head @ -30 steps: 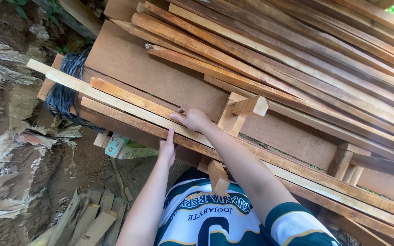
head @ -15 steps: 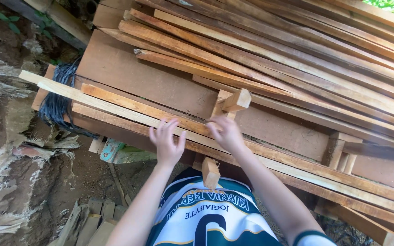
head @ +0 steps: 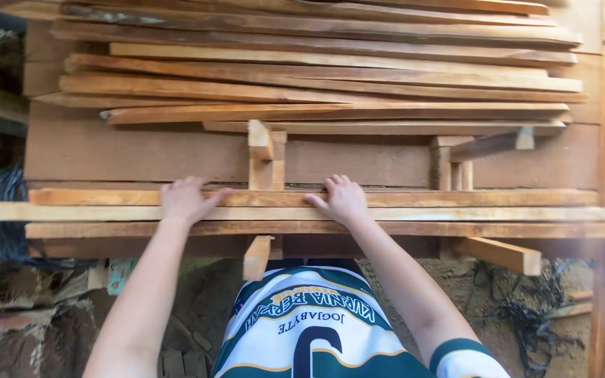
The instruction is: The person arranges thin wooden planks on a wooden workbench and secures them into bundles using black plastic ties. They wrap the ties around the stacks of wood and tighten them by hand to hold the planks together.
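Pressing down on the pale long slat [head: 414,213], both hands lie flat, palms down, on the nearest layer of timber. That slat serves as the landmark: it runs right across the view at the near edge of the table [head: 141,150], a broad brown board carrying the whole stack. Nearest to the person, below the slat, a short wooden stub [head: 257,256] juts toward the striped jersey [head: 316,329], and bare earth lies under it. On the slat itself, the left hand [head: 187,199] rests toward its left part, fingers spread and reaching onto the reddish slat [head: 456,198] just behind; its grip is open and closes on nothing. The right hand [head: 344,199] sits near the slat's middle, fingers slightly curled over the far edge, also loose rather than clamped. Just beyond the slat, between the hands, a small upright block [head: 266,157] stands on the table. Farther back lies the pile of long slats [head: 330,77]. By the look of it, nothing is lifted yet: the slat is merely touched, and any pulling or carrying is still to do.
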